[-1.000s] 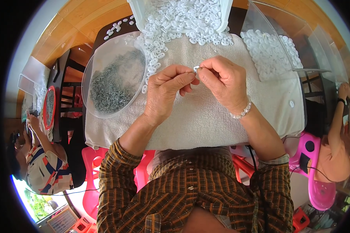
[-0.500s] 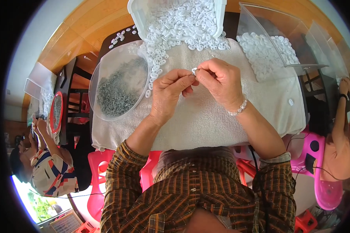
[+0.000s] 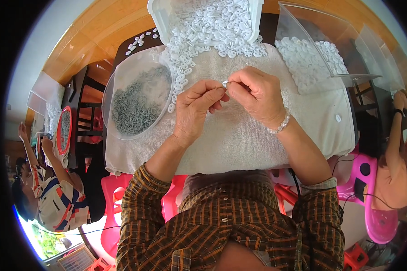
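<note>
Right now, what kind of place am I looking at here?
Probably a small hand-assembly workshop: a towel-covered table holds a tub of small white plastic pieces and a round dish of grey metal bits, and other people sit at similar trays nearby.

We see towel (image 3: 239, 135) on desk (image 3: 135, 43); bowl (image 3: 138, 97) left of hands (image 3: 226, 101), tub (image 3: 203, 18) behind them, clear box (image 3: 321, 49) right.
</note>
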Motion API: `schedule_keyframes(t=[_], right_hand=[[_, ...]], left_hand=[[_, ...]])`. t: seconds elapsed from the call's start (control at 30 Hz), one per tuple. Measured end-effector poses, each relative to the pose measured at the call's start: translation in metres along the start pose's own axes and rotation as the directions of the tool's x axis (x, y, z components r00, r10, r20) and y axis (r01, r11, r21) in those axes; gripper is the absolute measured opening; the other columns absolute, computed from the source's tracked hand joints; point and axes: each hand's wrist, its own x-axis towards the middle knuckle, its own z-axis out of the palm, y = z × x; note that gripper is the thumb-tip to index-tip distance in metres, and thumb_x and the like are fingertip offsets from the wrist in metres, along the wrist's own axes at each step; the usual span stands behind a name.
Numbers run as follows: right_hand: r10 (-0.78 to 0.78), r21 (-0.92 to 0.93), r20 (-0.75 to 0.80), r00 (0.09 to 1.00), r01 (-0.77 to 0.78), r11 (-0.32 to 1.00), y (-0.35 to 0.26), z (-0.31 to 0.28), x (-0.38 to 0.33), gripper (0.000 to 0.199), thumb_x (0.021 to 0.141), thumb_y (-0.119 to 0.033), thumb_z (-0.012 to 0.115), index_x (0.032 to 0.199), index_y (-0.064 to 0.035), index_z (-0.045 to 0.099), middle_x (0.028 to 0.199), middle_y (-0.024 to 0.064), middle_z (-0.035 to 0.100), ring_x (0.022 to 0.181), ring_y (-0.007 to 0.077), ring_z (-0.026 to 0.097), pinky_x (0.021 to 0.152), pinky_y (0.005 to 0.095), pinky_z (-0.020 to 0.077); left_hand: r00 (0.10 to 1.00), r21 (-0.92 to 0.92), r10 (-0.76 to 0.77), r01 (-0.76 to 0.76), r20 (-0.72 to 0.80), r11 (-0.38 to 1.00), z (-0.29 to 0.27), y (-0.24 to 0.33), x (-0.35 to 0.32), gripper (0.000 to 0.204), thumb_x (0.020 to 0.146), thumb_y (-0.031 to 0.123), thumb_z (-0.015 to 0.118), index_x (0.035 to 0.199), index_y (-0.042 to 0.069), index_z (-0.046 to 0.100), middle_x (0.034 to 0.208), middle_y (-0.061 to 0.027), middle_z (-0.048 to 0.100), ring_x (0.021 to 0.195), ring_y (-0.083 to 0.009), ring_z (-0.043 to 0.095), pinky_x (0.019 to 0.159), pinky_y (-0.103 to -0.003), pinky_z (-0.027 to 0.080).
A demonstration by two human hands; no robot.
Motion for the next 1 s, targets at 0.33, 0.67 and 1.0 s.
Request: schedule_keyframes(t=[0.33, 0.67, 1.0], right_hand=[[-0.087, -0.033, 0.058, 0.995, 0.089, 0.996, 0.001, -0.001, -0.001, 0.003, 0.075, -0.001, 0.063, 0.074, -0.0032, 0.06, 0.065, 0.006, 0.057, 0.052, 0.016, 0.055, 0.047, 0.0268, 0.0417], [0.036, 0.092, -0.001, 0.999, -0.036, 0.995, 0.007, 0.001, 0.0, 0.003, 0.077, -0.004, 0.063, 0.077, -0.0013, 0.062, 0.065, 0.0041, 0.058, 0.053, 0.0094, 0.055, 0.046, 0.0235, 0.0408], [0.425, 0.431, 0.061, 0.903, -0.408, 0.805, 0.001, -0.008, 0.004, 0.007, 0.081, -0.008, 0.062, 0.078, -0.0022, 0.064, 0.059, -0.0022, 0.056, 0.048, 0.0031, 0.05, 0.042, 0.0177, 0.0355]], left_hand=[[0.999, 0.023, -0.047, 0.046, 0.013, 0.999, -0.001, 0.003, -0.003, 0.011, 0.088, 0.008, 0.057, 0.091, 0.0, 0.065, 0.079, -0.0053, 0.065, 0.065, -0.0078, 0.053, 0.057, -0.021, 0.041], [1.0, 0.016, 0.004, -0.004, 0.017, 1.0, -0.001, -0.005, 0.001, 0.013, 0.088, 0.008, 0.059, 0.097, 0.001, 0.064, 0.083, -0.0063, 0.066, 0.066, -0.0081, 0.054, 0.059, -0.021, 0.042], [0.995, 0.251, 0.1, -0.094, -0.012, 0.963, -0.006, -0.011, -0.002, 0.016, 0.086, 0.008, 0.062, 0.101, 0.002, 0.065, 0.085, -0.0029, 0.068, 0.067, -0.0052, 0.055, 0.059, -0.018, 0.042]])
